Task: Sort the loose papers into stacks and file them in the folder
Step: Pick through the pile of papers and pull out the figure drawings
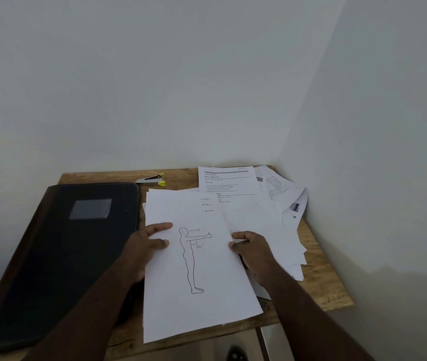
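left hand (146, 246): pinching figure-drawing sheet (196, 269) at left edge
right hand (252, 252): gripping its right edge
folder (58, 254): closed, left of papers (272, 204)
stapler (152, 179): behind

Two bare forearms come up from the bottom of the view, uncovered as far down as can be seen: no sleeve, cuff or glove shows on either one. The bare left hand (146, 246) has no ring, watch or band on the wrist or on the fingers that show. The bare right hand (252, 252) is just as plain, its wrist unadorned. The nails look short and unpainted, though they are small in the view. Both forearms are slim and straight.
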